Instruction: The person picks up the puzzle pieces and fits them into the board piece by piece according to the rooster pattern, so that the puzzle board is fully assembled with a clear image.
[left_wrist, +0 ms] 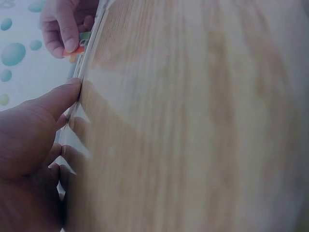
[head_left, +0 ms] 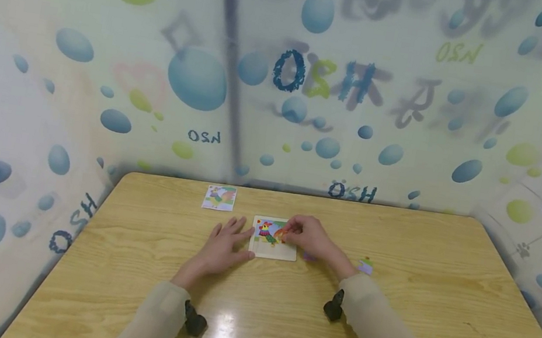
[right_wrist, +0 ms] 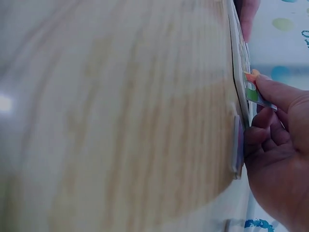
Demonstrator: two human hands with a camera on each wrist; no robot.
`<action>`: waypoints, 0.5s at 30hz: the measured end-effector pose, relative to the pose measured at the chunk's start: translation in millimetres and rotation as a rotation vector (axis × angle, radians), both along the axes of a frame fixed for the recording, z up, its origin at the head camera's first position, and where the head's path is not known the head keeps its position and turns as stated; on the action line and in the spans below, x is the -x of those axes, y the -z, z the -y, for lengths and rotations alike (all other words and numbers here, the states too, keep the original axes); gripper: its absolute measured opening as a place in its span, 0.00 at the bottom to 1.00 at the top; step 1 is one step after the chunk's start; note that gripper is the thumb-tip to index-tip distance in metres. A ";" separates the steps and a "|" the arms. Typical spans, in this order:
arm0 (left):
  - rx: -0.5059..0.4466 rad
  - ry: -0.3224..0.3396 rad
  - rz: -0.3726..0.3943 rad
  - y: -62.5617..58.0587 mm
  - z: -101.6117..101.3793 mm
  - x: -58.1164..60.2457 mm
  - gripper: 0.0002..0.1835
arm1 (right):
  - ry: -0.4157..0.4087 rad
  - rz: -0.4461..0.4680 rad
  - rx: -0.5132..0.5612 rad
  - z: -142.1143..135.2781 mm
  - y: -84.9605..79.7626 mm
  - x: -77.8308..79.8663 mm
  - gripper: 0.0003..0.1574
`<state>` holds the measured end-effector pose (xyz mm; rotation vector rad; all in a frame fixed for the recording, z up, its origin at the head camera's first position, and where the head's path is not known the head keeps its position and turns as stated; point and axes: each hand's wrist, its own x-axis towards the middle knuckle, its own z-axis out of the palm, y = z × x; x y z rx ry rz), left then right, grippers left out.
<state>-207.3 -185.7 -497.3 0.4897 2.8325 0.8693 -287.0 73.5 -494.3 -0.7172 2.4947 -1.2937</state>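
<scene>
A small puzzle board [head_left: 260, 251] with a colourful rooster picture lies flat in the middle of the table. My left hand [head_left: 223, 249] rests at its left side with spread fingers, the thumb and a finger touching the edge. Over the board's right part, my right hand [head_left: 312, 239] pinches a puzzle piece [right_wrist: 252, 93] between thumb and fingers. Orange and green show on that piece, which is tilted in the right wrist view. How it meets the board is partly hidden by the fingers. A loose purple puzzle piece [head_left: 309, 256] lies just right of the board, below the right hand.
A card [head_left: 219, 198] with a paler rooster picture lies near the table's back edge, left of the board. Another loose puzzle piece [head_left: 365, 265] is beyond the right wrist. A patterned curtain [head_left: 273, 152] stands behind the wooden table [head_left: 421, 264].
</scene>
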 end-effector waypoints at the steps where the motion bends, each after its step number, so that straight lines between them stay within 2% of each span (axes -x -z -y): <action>1: -0.002 0.000 -0.001 -0.1 -0.1 -0.3 0.35 | 0.006 0.002 -0.006 0.5 0.1 -0.1 0.04; 15: -0.002 -0.008 0.000 -0.2 -1.1 -0.7 0.35 | 0.022 -0.005 -0.049 2.5 -2.7 -3.8 0.05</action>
